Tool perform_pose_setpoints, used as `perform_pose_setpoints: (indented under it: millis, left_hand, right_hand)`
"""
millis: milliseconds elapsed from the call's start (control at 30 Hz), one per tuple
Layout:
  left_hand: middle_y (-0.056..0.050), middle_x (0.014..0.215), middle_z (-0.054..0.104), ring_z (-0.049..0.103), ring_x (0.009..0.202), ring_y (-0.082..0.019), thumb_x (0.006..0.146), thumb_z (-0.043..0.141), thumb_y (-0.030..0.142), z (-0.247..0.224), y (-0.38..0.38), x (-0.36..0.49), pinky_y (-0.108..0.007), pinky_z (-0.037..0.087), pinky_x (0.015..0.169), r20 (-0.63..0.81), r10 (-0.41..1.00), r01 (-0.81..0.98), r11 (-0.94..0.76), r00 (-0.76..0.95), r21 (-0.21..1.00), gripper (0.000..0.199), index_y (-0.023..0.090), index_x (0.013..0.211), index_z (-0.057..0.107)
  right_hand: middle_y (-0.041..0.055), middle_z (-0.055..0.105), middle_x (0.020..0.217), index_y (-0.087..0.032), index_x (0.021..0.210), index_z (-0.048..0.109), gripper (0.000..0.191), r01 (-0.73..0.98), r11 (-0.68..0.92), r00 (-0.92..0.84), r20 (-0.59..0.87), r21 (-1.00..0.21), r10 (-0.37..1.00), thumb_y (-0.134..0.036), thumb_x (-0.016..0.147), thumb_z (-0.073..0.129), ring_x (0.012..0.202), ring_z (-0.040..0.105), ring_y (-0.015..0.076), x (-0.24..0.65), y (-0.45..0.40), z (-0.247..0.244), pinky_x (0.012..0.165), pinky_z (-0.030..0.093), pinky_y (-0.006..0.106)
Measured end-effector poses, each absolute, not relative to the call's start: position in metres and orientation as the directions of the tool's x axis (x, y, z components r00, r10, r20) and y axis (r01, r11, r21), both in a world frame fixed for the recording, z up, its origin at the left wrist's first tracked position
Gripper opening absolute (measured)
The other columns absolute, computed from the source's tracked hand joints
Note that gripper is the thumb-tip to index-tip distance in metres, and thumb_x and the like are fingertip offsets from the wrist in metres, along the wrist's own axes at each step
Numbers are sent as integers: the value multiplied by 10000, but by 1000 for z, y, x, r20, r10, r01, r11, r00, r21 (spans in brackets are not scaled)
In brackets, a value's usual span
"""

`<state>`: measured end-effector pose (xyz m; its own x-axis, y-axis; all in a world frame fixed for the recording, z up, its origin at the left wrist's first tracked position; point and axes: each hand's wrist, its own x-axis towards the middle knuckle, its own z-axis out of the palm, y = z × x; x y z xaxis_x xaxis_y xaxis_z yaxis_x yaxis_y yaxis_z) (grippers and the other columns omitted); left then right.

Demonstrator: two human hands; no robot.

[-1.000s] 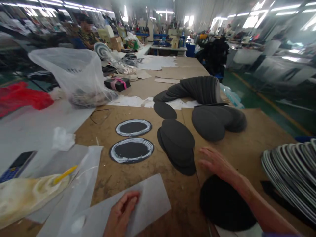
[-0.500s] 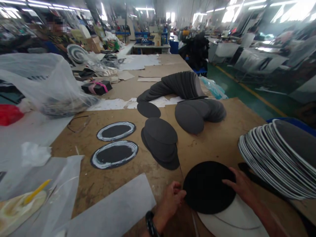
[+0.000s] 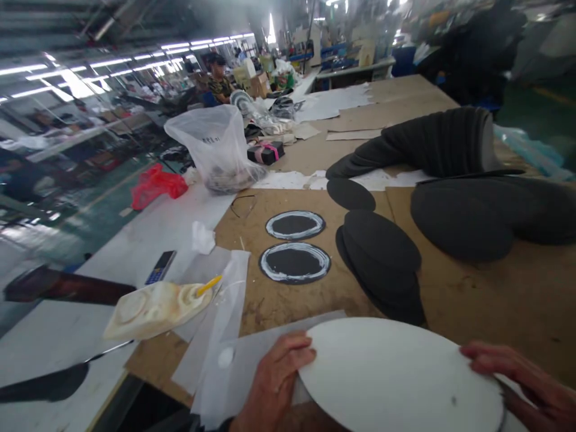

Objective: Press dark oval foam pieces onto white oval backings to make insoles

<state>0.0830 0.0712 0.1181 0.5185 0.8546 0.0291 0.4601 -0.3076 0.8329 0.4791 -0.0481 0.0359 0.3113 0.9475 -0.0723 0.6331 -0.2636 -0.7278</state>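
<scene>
A white oval panel (image 3: 400, 372) is held between my two hands at the bottom of the head view. My left hand (image 3: 281, 372) pinches its left edge, thumb and fingers closed together. On the right rim, the fingers of my right hand (image 3: 517, 372) are closed over the edge. Beyond the panel lies a fanned pile of dark grey ovals (image 3: 382, 246). Left of that pile are two dark ovals with white smeared rings, a far one (image 3: 294, 225) and a near one (image 3: 294, 263). A sheet of pale paper (image 3: 243, 366) lies beside my left hand.
A cream plastic container (image 3: 157, 309) with a yellow-handled tool (image 3: 209, 285) sits at the left, near a phone (image 3: 161, 267). Long stacks of dark ovals (image 3: 441, 141) spread to the right. A clear plastic bag (image 3: 216, 144) and glasses (image 3: 243, 205) are further back.
The view has swung left. My hands were at a black oval above a white one; now they hold a white-faced oval, nearer the pale paper. The right-hand stack of white-edged ovals has left view.
</scene>
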Motion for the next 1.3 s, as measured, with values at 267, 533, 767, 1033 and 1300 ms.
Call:
perform_pose_setpoints:
  millis: [267, 533, 767, 1033, 1300]
  left_hand:
    - [7, 1182, 616, 548, 1122, -198, 771, 439, 74, 88, 107, -30, -343, 451, 969, -105, 853, 736, -373, 512, 565, 418, 331, 1020, 657]
    - [-121, 1076, 646, 606, 987, -200, 791, 447, 231, 83, 246, 0, -304, 468, 873, -261, 963, 639, 162, 62, 752, 341, 102, 1075, 583]
    - [-60, 824, 662, 595, 835, -174, 752, 460, 141, 64, 308, 10, -283, 428, 801, -301, 954, 717, 208, 2, 665, 175, 156, 803, 628]
    - [-5, 630, 604, 545, 593, -125, 719, 501, 198, 51, 316, 9, -220, 410, 575, -421, 907, 650, 307, 22, 695, 129, 156, 755, 618]
    - [13, 688, 573, 516, 628, -121, 741, 504, 358, 71, 292, 10, -206, 403, 563, -335, 940, 551, 250, 57, 796, 208, 165, 778, 573]
  right_hand:
    - [36, 672, 1092, -324, 970, 698, 315, 632, -28, -35, -65, -775, 997, -321, 765, 458, 993, 629, 241, 354, 39, 56, 871, 508, 360]
    - [63, 699, 973, -191, 957, 639, 333, 750, -263, 207, -161, -607, 965, -289, 804, 361, 919, 642, 205, 312, 172, 50, 797, 492, 290]
    - [82, 668, 817, -192, 779, 599, 195, 784, -331, 241, -234, -525, 942, -199, 766, 404, 796, 629, 216, 306, 219, 26, 719, 429, 315]
    - [-3, 602, 575, -224, 672, 505, 99, 669, -436, 247, -373, -603, 894, -267, 748, 459, 573, 581, 165, 316, 227, 21, 553, 400, 271]
    - [21, 658, 745, -167, 926, 550, 295, 391, -462, 179, -426, -796, 887, -394, 752, 479, 635, 628, 152, 328, 216, 36, 570, 489, 251]
